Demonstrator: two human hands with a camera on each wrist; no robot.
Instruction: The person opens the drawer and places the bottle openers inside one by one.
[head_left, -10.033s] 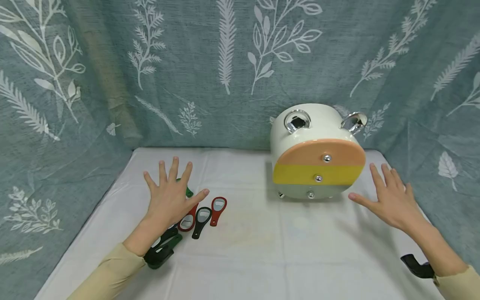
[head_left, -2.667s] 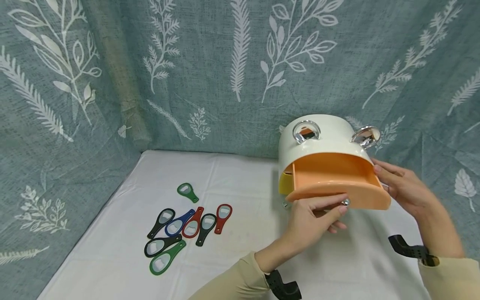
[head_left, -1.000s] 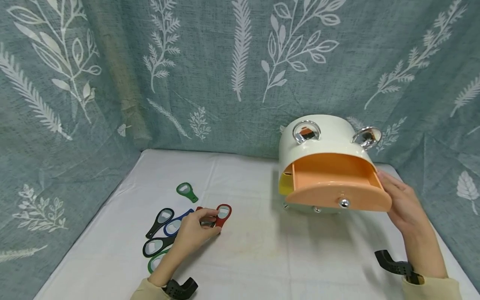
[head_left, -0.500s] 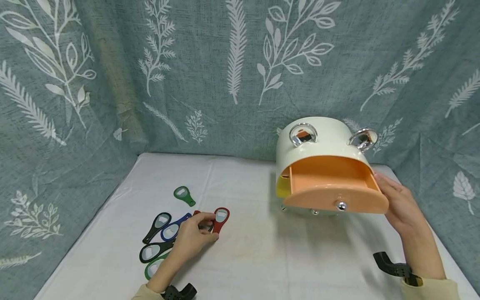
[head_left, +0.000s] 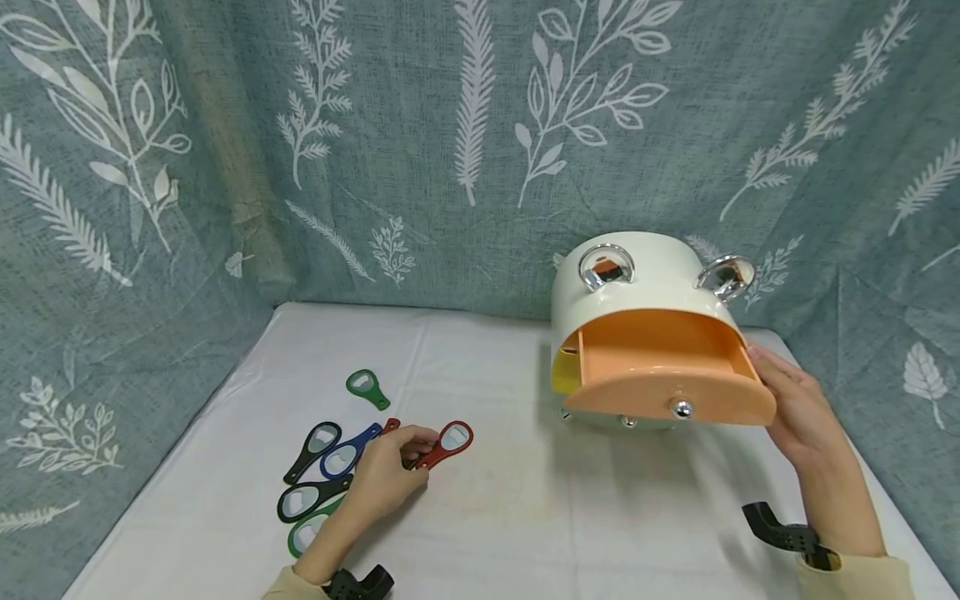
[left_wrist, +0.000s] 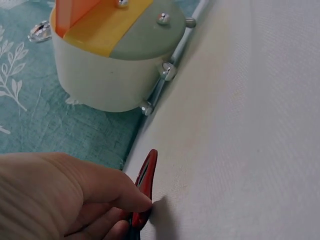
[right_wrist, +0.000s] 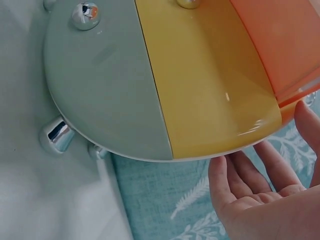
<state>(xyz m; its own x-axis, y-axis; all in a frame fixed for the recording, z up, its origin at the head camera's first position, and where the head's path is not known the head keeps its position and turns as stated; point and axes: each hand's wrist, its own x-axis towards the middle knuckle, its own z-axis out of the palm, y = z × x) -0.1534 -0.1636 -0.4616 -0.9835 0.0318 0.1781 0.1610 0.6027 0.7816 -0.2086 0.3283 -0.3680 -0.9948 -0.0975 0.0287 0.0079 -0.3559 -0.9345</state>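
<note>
My left hand (head_left: 388, 473) pinches the handle of a red bottle opener (head_left: 444, 450) between thumb and fingers; in the left wrist view that opener (left_wrist: 148, 172) stands edge-on above the white cloth. My right hand (head_left: 801, 412) rests against the right side of a small white drawer cabinet (head_left: 652, 279). In the right wrist view the fingertips of the right hand (right_wrist: 265, 200) touch the cabinet's edge, loosely extended. The cabinet's orange top drawer (head_left: 637, 396) is pulled out, and its visible inside holds nothing. Partly behind my left hand lies another red bottle opener (head_left: 391, 425).
Around my left hand lie a blue bottle opener (head_left: 348, 457), black bottle openers (head_left: 309, 454) and green ones (head_left: 366, 387). The cabinet's yellow (right_wrist: 210, 75) and grey-green (right_wrist: 105, 80) drawers are closed. A patterned curtain (head_left: 420, 150) hangs behind the white-covered table (head_left: 510, 533).
Ten seconds ago all drawers were closed; my left hand then pulled the orange one out by its knob. It moved to the openers, and the red opener's round end has just swung right.
</note>
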